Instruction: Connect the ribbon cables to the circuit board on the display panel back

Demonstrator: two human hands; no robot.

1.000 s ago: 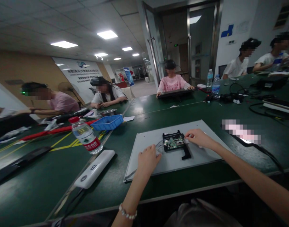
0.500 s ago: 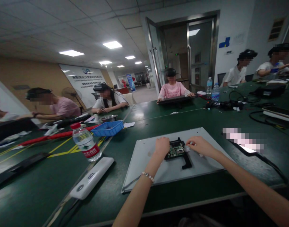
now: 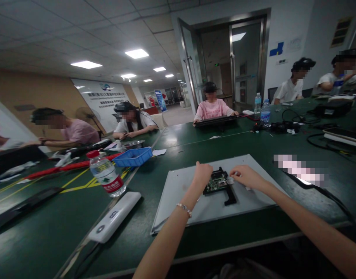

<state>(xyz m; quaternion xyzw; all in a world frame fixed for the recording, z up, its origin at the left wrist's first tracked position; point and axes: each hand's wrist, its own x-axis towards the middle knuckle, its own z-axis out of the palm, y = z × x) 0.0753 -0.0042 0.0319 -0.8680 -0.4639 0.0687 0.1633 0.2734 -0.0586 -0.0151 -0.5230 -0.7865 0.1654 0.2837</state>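
Observation:
A flat grey panel (image 3: 178, 193) lies on the green table in front of me. On it sits a green circuit board (image 3: 215, 185) with a black bracket (image 3: 230, 196) around its edge. My left hand (image 3: 204, 174) is at the board's left upper side, its fingers curled; what they hold, if anything, is hidden. My right hand (image 3: 244, 176) is closed in a pinch on a small clear piece (image 3: 230, 180) at the board's right edge.
To the left stand a red-capped bottle (image 3: 106, 174), a white power bank (image 3: 115, 217) and a blue tray (image 3: 133, 157). A lit phone (image 3: 303, 176) with a cable lies at the right. Several people sit round the table.
My left hand has shifted slightly up and to the right, over the board's upper left corner. My right hand has stayed almost in place.

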